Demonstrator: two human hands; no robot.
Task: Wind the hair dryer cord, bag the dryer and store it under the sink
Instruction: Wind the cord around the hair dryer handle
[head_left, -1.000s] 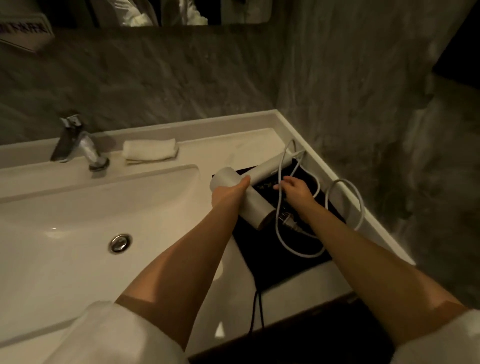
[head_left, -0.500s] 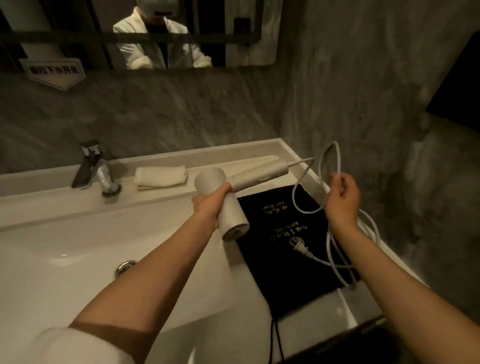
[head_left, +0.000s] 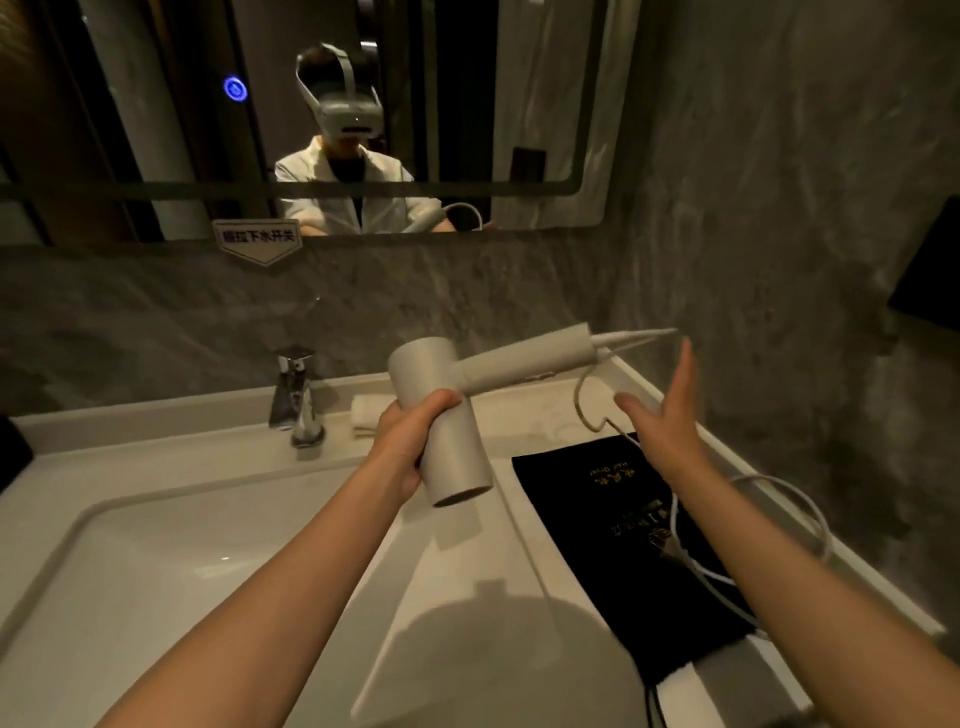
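While the left hand (head_left: 410, 441) wraps closed around the barrel of the white hair dryer (head_left: 452, 410), holding it up above the counter (head_left: 524, 415), the right hand (head_left: 662, 415) is spread open with fingers apart, gripping nothing, just beyond the dryer's handle tip. The handle points right toward the grey stone wall, and the nozzle end faces down toward the camera. From the handle tip the white cord (head_left: 587, 400) drops in a loose loop, passes behind the right hand and forearm, and curls out again in a wide arc near the counter's right edge; its plug (head_left: 670, 545) lies on the black drawstring bag (head_left: 613, 530). That bag lies flat on the counter right of the basin (head_left: 171, 571), with gold lettering on it and its drawstrings trailing over the front edge; it looks flat, with nothing visibly inside. The basin itself holds nothing. A chrome faucet (head_left: 296, 395) stands behind it, with a folded white towel (head_left: 366, 413) just beside it, partly hidden by the left hand.
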